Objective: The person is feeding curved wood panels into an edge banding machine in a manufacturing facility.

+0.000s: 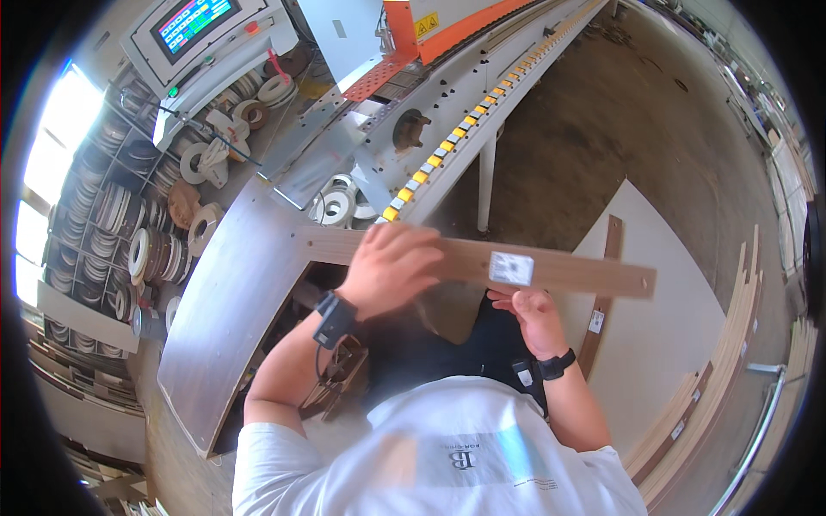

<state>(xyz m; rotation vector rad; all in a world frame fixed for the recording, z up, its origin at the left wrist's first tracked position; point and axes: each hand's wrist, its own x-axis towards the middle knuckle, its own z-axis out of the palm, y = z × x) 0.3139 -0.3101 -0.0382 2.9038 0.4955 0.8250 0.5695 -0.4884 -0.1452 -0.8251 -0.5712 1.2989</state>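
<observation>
A long, narrow brown wood-grain board [575,268] spans in front of my body, with a white label [511,268] on its face and a small hole near each end. My left hand [391,268] lies across it from above, its fingers bent over the board and slightly smeared. The board's left end overlaps the smooth grey metal table [245,284]. Just below the near edge, close to the label, my right hand [535,320] is turned partly palm up with loosely curled fingers apart. Whether its fingertips touch the underside is hard to tell.
Ahead stands a machine with an orange guard [465,34], a yellow-and-grey conveyor track [434,162] and a control screen [194,26]. Edging rolls [112,206] fill a rack at left. To the right, a pale panel [662,335] bears another brown strip [594,322] and stacked strips [723,370].
</observation>
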